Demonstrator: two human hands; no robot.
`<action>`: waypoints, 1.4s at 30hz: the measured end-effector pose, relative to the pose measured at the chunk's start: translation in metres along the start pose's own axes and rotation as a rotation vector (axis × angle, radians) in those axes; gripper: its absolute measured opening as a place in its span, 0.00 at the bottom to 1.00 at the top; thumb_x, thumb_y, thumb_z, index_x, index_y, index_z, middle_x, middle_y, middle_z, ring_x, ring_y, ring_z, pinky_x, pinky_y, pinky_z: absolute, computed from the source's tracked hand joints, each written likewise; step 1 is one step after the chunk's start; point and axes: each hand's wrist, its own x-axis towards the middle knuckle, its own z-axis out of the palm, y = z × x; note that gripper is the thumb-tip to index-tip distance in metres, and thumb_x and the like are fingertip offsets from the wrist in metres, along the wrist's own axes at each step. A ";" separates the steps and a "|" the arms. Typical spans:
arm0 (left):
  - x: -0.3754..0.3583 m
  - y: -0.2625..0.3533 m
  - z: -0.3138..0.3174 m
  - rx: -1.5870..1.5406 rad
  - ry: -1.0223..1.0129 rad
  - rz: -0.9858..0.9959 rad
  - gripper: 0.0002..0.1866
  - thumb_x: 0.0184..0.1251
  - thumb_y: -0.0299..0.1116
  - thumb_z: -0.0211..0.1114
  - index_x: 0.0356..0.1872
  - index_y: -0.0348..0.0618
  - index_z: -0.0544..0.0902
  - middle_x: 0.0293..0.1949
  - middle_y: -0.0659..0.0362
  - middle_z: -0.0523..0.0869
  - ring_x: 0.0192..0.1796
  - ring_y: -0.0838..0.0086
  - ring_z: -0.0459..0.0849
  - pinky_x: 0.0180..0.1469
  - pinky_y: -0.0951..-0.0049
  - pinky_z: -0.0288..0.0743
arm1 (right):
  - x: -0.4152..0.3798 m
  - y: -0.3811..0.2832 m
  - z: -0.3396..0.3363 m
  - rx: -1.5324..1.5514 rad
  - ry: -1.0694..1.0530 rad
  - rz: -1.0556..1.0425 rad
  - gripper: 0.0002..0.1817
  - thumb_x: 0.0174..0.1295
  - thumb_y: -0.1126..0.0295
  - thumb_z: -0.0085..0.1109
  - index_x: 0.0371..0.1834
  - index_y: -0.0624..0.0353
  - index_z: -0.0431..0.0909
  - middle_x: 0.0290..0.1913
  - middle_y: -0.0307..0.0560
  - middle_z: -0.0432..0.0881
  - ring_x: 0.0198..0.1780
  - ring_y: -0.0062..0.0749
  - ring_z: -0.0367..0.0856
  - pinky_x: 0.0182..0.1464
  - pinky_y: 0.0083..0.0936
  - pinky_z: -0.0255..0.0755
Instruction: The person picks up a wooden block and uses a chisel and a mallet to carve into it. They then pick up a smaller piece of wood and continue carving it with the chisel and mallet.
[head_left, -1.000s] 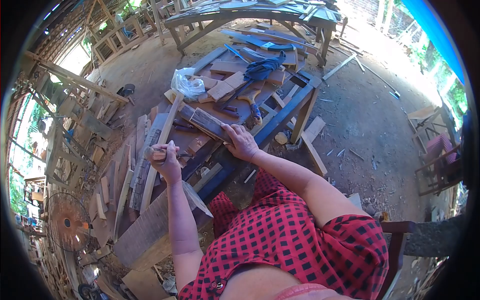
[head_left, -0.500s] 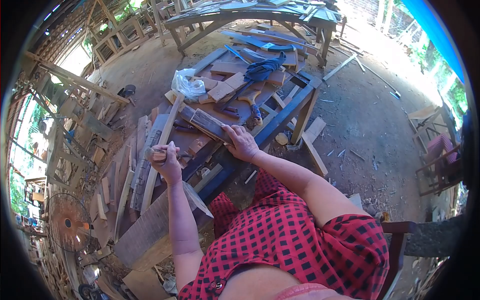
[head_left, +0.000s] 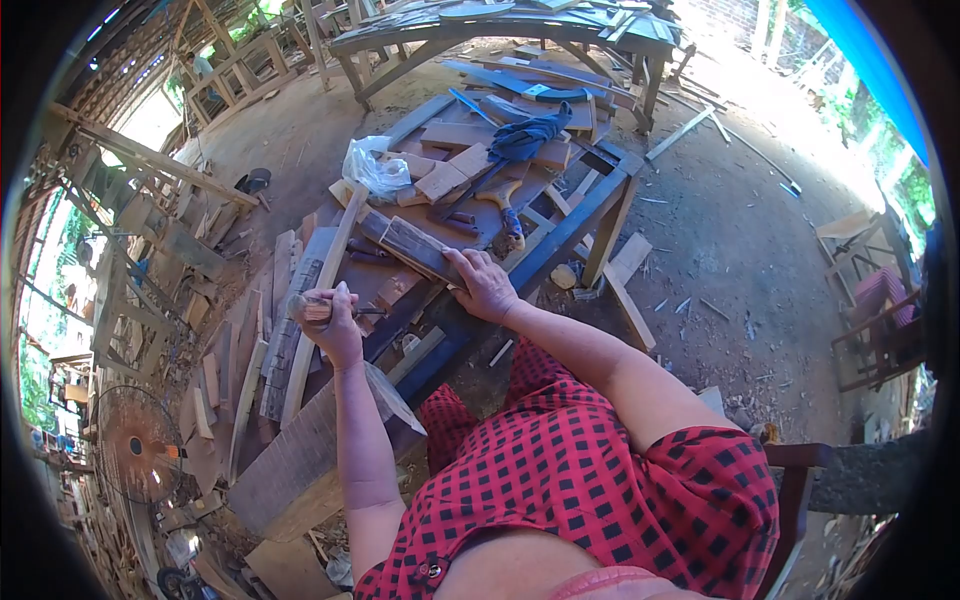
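My left hand [head_left: 338,328] is closed around a tool with a thick, rounded wooden handle [head_left: 316,312]. A thin dark shaft sticks out on the hand's right side; its tip and exact kind do not show clearly. My right hand [head_left: 484,285] grips the near end of a dark rectangular wooden block [head_left: 412,246], thumb and fingers over its edges. That block lies slanted on the cluttered workbench [head_left: 560,247]. Just beyond it are several dark round-handled pieces [head_left: 458,224] and a handsaw handle [head_left: 507,215].
A clear plastic bag [head_left: 376,172], a dark cloth glove [head_left: 532,135] and stacked boards [head_left: 455,172] cover the bench. Long wooden strips [head_left: 310,335] lean at left beside a large timber beam [head_left: 310,450]. A standing fan [head_left: 138,445] is at far left, another table [head_left: 480,38] behind.
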 end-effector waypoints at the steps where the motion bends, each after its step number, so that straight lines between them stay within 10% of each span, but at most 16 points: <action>1: 0.000 0.000 0.000 -0.003 -0.001 -0.001 0.09 0.63 0.22 0.63 0.31 0.43 0.70 0.27 0.60 0.78 0.28 0.78 0.82 0.35 0.78 0.78 | 0.000 0.000 0.000 0.003 0.000 -0.002 0.40 0.50 0.68 0.63 0.69 0.51 0.58 0.54 0.54 0.69 0.57 0.52 0.70 0.55 0.41 0.71; 42: -0.001 0.009 0.004 0.020 0.001 0.011 0.08 0.64 0.25 0.64 0.33 0.43 0.71 0.27 0.60 0.80 0.28 0.79 0.81 0.36 0.78 0.76 | 0.000 -0.002 -0.002 0.011 0.006 0.008 0.40 0.49 0.69 0.63 0.69 0.51 0.59 0.54 0.53 0.69 0.58 0.52 0.70 0.55 0.41 0.71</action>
